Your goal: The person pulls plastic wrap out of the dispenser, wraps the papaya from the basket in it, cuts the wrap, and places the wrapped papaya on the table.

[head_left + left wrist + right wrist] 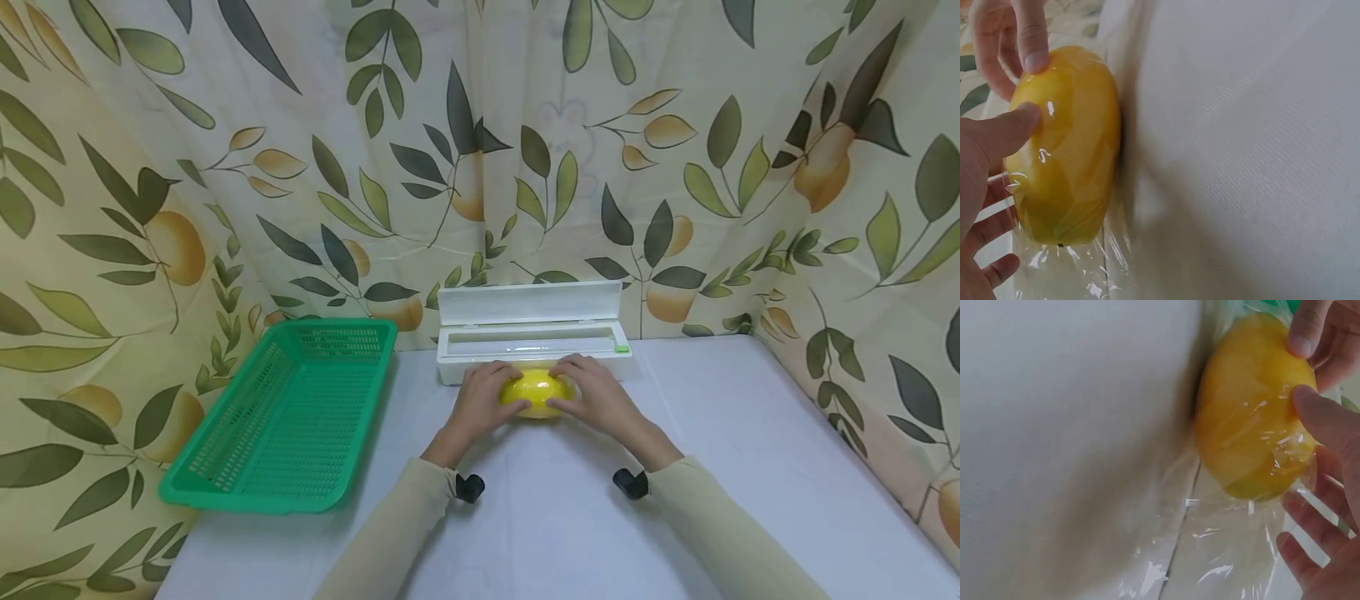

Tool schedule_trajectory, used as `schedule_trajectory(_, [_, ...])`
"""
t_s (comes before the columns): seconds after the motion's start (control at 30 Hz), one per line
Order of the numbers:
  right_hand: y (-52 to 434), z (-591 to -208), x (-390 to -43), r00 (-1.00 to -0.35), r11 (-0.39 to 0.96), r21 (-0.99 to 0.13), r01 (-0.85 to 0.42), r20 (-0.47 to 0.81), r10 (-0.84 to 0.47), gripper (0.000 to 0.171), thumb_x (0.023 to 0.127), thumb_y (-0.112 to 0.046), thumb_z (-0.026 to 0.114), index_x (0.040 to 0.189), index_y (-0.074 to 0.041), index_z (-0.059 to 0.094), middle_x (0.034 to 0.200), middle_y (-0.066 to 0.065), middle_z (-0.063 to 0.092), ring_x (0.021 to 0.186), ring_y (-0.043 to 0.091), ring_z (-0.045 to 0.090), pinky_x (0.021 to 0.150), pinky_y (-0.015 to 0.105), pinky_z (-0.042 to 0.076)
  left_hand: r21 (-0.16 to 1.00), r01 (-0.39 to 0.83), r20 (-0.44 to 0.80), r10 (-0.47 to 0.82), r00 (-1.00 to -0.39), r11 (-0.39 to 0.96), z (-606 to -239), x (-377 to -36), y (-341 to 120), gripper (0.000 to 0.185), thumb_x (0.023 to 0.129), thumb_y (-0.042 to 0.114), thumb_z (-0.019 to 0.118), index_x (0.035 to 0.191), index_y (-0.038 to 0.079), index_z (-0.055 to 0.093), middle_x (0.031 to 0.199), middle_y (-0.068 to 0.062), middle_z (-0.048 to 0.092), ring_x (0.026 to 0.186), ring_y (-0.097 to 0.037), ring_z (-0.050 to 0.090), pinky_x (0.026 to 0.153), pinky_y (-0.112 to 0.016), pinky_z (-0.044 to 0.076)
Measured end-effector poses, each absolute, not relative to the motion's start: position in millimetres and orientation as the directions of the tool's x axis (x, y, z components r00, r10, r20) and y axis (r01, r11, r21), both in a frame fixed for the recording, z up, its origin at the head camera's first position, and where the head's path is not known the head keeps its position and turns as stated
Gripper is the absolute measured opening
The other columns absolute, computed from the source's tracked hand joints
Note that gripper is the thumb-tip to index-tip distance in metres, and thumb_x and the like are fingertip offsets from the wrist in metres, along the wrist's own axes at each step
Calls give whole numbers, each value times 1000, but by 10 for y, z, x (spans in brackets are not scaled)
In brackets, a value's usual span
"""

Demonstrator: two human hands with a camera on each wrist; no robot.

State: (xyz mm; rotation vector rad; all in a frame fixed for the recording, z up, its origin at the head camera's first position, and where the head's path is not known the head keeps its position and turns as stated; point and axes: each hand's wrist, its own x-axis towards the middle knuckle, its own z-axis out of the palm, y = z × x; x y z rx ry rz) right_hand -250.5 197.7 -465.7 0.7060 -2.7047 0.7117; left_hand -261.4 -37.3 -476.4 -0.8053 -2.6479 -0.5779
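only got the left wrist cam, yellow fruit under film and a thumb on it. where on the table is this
Observer: The yellow fruit sits right in front of a white film dispenser box whose lid stands open, by the head view.
Operator: is the other hand on it too
Observer: Yes. The right hand holds the fruit's right end and the left hand its left end.
Operator: how far does the film go
Observer: In the right wrist view the clear film spreads loose and wrinkled past the fruit's end.
Operator: anything else nearby
Observer: A green basket stands to the left.
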Motion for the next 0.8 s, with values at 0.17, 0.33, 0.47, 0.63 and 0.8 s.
schedule_trajectory(0.17, [1993, -4674, -2501, -836, 748, -394, -534, 378, -398, 51, 83, -27, 87, 125, -7, 66, 123, 10, 69, 104, 31, 66, 93, 50, 53, 282, 589, 402, 465, -789, 757, -4788, -2610, -362, 57, 81, 53, 84, 124, 18, 69, 131, 1, 67, 124, -20, 58, 102, -41, 42])
schedule_trajectory(0.33, [2021, -4652, -2536, -826, 732, -398, -552, 380, -416, 45, 83, -25, 87, 121, -6, 69, 121, 12, 71, 104, 35, 67, 91, 52, 53, 256, 585, 408, 463, -787, 769, -4787, -2656, -343, 58, 75, 52, 88, 120, 19, 71, 123, 2, 68, 114, -19, 61, 97, -39, 44])
schedule_trajectory(0.47, [2016, -4613, -2578, -850, 735, -433, -522, 339, -404, 44, 83, -24, 86, 120, -6, 70, 121, 12, 72, 104, 34, 69, 91, 53, 53, 261, 568, 406, 445, -798, 781, -4761, -2716, -337, 54, 73, 50, 90, 115, 19, 74, 113, 2, 71, 103, -17, 64, 89, -38, 45])
schedule_trajectory(0.63, [2008, -4546, -2629, -886, 762, -453, -463, 260, -384, 45, 84, -27, 86, 121, -7, 72, 121, 10, 72, 104, 32, 69, 93, 54, 52, 327, 558, 390, 429, -815, 763, -4754, -2800, -351, 54, 70, 47, 93, 114, 20, 76, 109, 3, 73, 101, -14, 65, 89, -38, 43])
schedule_trajectory(0.8, [2020, -4516, -2670, -900, 776, -456, -435, 218, -377, 45, 84, -30, 86, 121, -8, 73, 121, 9, 73, 104, 30, 69, 94, 54, 52, 372, 558, 378, 428, -821, 742, -4768, -2851, -357, 54, 70, 45, 93, 115, 20, 76, 106, 3, 73, 97, -15, 64, 85, -36, 40])
